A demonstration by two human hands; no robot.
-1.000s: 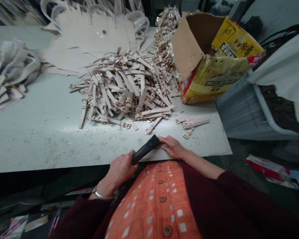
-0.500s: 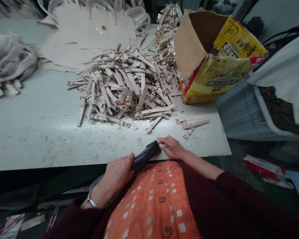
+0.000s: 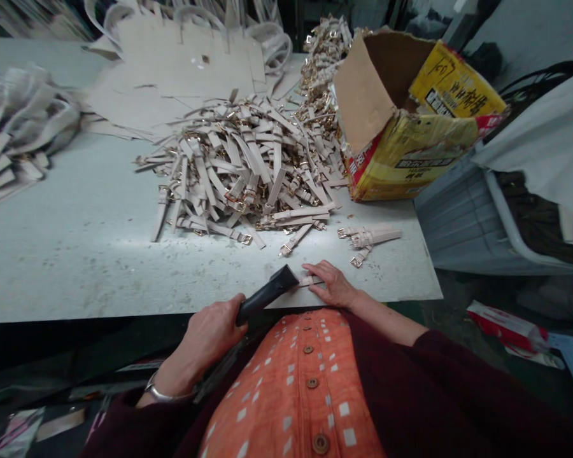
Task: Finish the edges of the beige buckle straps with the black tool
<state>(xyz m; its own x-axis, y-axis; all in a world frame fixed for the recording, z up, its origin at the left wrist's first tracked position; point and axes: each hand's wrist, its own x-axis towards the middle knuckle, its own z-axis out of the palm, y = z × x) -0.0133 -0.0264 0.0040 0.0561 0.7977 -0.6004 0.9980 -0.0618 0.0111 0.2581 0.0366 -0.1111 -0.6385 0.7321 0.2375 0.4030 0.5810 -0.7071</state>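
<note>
the tool (image 3: 266,298) is black, the straps (image 3: 254,160) pale beige.

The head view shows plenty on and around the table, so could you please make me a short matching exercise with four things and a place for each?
Things:
1. black tool
2. cardboard box
3. grey bin
4. right hand

Places:
A. beside the right edge of the table
B. at a pale strap near the table's front edge
C. in the left hand
D. on the table, to the right of the big strap pile

Right pairs: 1-C, 2-D, 3-A, 4-B.
</note>
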